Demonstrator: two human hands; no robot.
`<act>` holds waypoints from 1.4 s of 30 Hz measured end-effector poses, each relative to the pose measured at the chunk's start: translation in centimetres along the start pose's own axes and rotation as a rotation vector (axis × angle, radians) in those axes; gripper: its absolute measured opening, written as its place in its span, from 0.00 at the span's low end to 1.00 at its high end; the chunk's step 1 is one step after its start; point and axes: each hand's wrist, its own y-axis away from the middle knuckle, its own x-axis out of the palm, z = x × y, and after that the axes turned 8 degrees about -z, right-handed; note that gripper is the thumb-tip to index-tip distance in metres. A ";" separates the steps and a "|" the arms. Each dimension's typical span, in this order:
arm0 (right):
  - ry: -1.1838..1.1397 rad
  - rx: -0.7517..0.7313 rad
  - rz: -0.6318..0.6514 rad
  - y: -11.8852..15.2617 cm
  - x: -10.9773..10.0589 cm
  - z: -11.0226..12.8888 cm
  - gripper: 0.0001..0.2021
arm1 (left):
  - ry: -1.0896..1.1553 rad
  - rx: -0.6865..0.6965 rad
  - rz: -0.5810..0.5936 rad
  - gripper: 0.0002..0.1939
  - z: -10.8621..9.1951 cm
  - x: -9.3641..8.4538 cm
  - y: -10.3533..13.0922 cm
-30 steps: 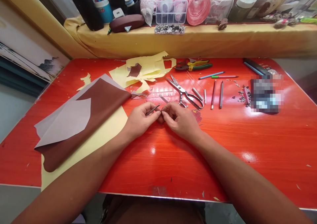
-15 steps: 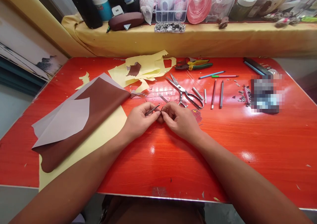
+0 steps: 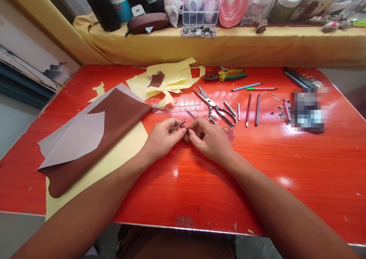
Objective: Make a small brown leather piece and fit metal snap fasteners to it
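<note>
My left hand [image 3: 164,137] is closed, with a thin dark rod-like tool [image 3: 177,127] lying across its fingers and sticking out past the index finger. Its fingertips meet those of my right hand [image 3: 210,139], which is closed in a pinch. Between them is a small dark piece [image 3: 187,129], mostly hidden by the fingers, so its kind is unclear. Just beyond the hands lie scissors [image 3: 211,102] with spread blades and a narrow grey strip [image 3: 191,115]. Left of them, a folded brown leather sheet [image 3: 120,114] rests on yellow paper [image 3: 134,142].
The red table [image 3: 177,190] also bears yellow paper scraps [image 3: 171,74], pliers [image 3: 233,75], a pencil [image 3: 248,110], several pens and small metal rings [image 3: 281,116]. A cloth-covered ledge [image 3: 148,47] behind holds a clear compartment box [image 3: 201,13] and jars.
The camera view has shifted slightly, so the table things sit a little further right. Both hands keep nearly the same pose, fingertips together.
</note>
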 end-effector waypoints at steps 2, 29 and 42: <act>-0.002 -0.001 -0.001 0.0 0.0 0.0 0.02 | -0.047 0.027 0.008 0.11 0.0 0.0 0.0; -0.037 0.017 0.022 -0.2 0.1 -0.2 0.02 | -0.214 0.070 -0.037 0.05 0.6 0.6 0.1; -0.117 0.067 -0.028 -0.3 0.0 -0.2 0.03 | -0.109 0.065 -0.029 0.08 0.6 0.3 -0.1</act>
